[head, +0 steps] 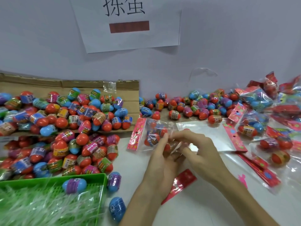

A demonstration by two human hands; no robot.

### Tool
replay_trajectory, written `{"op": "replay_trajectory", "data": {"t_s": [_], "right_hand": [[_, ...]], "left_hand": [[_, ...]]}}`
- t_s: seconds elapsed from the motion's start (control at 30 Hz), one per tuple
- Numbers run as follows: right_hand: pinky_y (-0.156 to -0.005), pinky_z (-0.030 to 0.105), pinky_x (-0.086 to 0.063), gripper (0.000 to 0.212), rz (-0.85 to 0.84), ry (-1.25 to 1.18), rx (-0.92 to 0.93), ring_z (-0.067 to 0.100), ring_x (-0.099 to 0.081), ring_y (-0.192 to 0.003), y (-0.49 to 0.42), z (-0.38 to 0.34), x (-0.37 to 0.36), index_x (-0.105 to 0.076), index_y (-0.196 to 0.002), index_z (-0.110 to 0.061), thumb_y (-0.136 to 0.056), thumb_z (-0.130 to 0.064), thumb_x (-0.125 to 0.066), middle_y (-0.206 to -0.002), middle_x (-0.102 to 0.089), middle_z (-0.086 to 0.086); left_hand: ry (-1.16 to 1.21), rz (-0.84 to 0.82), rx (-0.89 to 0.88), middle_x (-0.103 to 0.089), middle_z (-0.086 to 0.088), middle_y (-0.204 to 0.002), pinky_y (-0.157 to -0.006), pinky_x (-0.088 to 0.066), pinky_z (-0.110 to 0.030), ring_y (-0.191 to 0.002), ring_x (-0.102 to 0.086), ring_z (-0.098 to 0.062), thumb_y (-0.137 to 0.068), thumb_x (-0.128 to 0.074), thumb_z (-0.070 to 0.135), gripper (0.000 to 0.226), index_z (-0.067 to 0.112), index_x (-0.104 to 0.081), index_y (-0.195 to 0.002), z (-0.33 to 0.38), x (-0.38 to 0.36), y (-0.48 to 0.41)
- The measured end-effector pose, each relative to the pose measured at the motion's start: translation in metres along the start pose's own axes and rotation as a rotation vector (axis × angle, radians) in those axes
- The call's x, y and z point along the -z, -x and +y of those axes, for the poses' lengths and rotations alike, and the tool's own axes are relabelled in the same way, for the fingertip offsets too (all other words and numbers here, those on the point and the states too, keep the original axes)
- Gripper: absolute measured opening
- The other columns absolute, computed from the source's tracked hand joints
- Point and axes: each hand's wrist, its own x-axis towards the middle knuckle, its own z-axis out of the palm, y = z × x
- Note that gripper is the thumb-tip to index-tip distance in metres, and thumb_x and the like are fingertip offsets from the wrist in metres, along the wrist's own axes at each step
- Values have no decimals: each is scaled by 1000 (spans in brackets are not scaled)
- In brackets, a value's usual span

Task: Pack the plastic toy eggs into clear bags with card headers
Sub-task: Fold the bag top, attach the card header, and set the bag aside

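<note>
Both my hands meet at the middle of the white table around a clear bag (pixel 176 148) whose red card header (pixel 180 183) hangs down toward me. My left hand (pixel 160 158) holds the bag from the left with curled fingers. My right hand (pixel 197 148) pinches the bag's plastic from the right. A red egg shows between the fingers. Just behind them lies a filled bag (pixel 150 134) with a pink header. Beside it lies an empty flat bag (pixel 211 132). Loose red, blue and purple toy eggs (pixel 65 115) are heaped on the left.
A green plastic basket (pixel 53 178) with a blue-purple egg sits at the near left, and two loose eggs (pixel 116 207) lie beside it. More eggs (pixel 195 105) line the wall. Packed bags (pixel 257 101) and spare headers (pixel 260 168) crowd the right. Cardboard (pixel 127 90) lies under the far heap.
</note>
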Motion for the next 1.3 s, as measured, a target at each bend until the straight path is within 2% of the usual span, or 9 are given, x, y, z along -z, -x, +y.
{"op": "replay_trajectory", "data": {"t_s": [0.1,0.2,0.3,0.43,0.6,0.7,0.97,1.17,1.3], "right_hand": [[-85,13,-49,54,4,-21,11,4,-71,-95,0,-1,6,-78,-102,-22,-77,19,-53,-106,-74,-21],[-89,17,-51,42,239,-16,18,7,-70,-103,-1,-1,16,-77,-94,-20,-81,11,-54,-103,-75,-16],[-79,20,-55,36,409,63,-111,8,-71,-87,-14,6,23,-74,-90,-26,-90,6,-57,-88,-73,-17],[-76,14,-53,23,192,283,-185,0,-66,-83,-65,19,27,-75,-98,-27,-93,-7,-66,-94,-73,-16],[-88,41,-56,30,-104,645,-132,18,-64,-100,-118,38,8,-70,-120,-22,-90,-20,-68,-116,-70,-2],[-93,43,-55,29,-151,721,-157,21,-64,-107,-116,46,0,-70,-122,-21,-94,-18,-66,-120,-69,1],[-65,28,-61,24,189,-49,-190,11,-74,-86,-45,3,42,-72,-108,-40,-95,-21,-70,-105,-74,-12],[-69,34,-62,22,99,24,-206,14,-74,-80,-17,-20,23,-69,-91,-20,-78,-19,-87,-93,-72,-6],[-72,16,-50,18,112,163,-92,5,-67,-86,-20,-20,6,-74,-89,-33,-84,-17,-82,-91,-72,-20]], "left_hand": [[35,45,-61,-69,-18,-132,-112,-49,-44,-123,-67,-28,-100,-58,35,46,6,-66,-134,4,-5,5],[81,99,-112,-72,-16,-128,-100,-57,-40,-116,-71,-29,-99,-58,34,47,10,-60,-139,5,-9,7],[85,134,-195,-74,-12,-125,-93,-60,-39,-112,-73,-30,-104,-53,31,39,15,-58,-139,6,-8,7],[148,152,-229,-74,-15,-124,-85,-63,-35,-111,-73,-32,-104,-53,28,38,11,-59,-138,8,-10,8],[172,153,-194,-75,-12,-121,-89,-63,-38,-110,-74,-30,-106,-51,28,35,15,-60,-137,7,-13,10],[191,142,-171,-75,-11,-121,-93,-59,-40,-111,-74,-29,-106,-51,30,36,15,-60,-138,8,-10,11],[184,107,-132,-75,-10,-122,-110,-46,-47,-109,-74,-28,-104,-53,34,31,18,-65,-128,7,-11,10],[139,62,-132,-76,-11,-118,-104,-52,-42,-111,-74,-26,-104,-52,36,36,13,-74,-121,-1,-9,11],[123,40,-146,-76,-11,-120,-106,-52,-42,-115,-72,-26,-104,-53,36,34,16,-81,-109,-2,-7,9]]}}
